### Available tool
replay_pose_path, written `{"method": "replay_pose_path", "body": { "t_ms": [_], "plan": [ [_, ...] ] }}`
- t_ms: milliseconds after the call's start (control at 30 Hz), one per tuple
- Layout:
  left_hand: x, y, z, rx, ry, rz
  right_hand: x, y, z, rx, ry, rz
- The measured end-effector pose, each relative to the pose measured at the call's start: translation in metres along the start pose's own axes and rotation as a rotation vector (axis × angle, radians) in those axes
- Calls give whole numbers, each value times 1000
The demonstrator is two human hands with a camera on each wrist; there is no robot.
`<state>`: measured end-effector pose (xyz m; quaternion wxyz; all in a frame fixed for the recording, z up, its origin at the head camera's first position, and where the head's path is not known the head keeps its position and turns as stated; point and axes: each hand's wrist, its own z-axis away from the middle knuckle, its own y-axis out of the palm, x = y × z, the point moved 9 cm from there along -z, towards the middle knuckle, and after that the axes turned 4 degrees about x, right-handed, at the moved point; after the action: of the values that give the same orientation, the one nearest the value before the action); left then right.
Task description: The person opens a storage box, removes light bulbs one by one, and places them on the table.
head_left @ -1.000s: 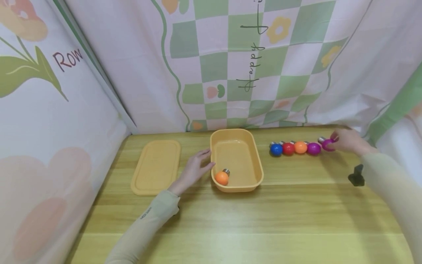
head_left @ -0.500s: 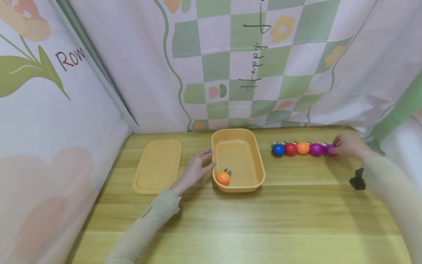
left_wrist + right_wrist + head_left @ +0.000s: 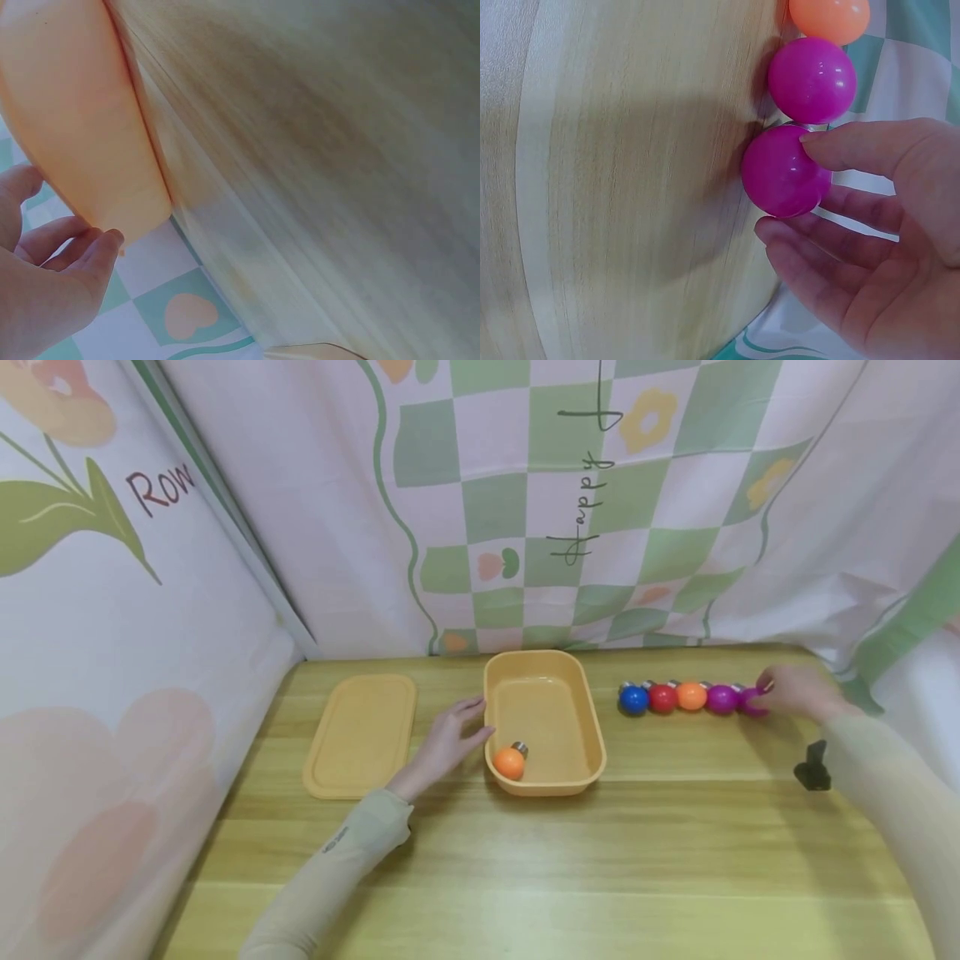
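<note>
In the head view my right hand (image 3: 798,691) pinches a purple light bulb (image 3: 752,701) at the right end of a row. Thumb and fingers sit on either side of this bulb (image 3: 786,171) in the right wrist view, where it touches the neighbouring purple bulb (image 3: 812,80). Further left in the row come an orange bulb (image 3: 691,696), a red bulb (image 3: 662,698) and a blue bulb (image 3: 633,699), their metal bases facing back. My left hand (image 3: 447,743) rests its loosely bent fingers against the left side of a yellow box (image 3: 600,758), which holds one orange bulb (image 3: 509,763).
A flat yellow lid (image 3: 362,737) lies left of the box. A small black object (image 3: 813,767) shows beside the right forearm. A patterned curtain (image 3: 555,510) hangs along the back edge of the wooden table (image 3: 570,868).
My right hand has brought the purple bulb down and left, closing its gap to the row. The left hand stays at the box. The head view has shifted slightly.
</note>
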<state>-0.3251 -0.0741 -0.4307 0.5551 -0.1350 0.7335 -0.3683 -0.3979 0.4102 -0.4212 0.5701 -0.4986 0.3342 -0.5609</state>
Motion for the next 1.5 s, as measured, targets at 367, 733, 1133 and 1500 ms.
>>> {"method": "replay_pose_path", "body": {
  "t_ms": [367, 733, 1133, 1500],
  "plan": [
    [-3, 0, 0, -2, 9, -4, -2, -2, 4, 5, 6, -1],
    [-4, 1, 0, -5, 16, -7, -1, -6, 10, -24, -12, -4],
    [-2, 1, 0, -13, 12, 0, 32, -34, 17, -55, -39, -15],
    [-1, 0, 0, -27, 18, -13, 102, -41, 18, -83, -138, 11]
  ]
}}
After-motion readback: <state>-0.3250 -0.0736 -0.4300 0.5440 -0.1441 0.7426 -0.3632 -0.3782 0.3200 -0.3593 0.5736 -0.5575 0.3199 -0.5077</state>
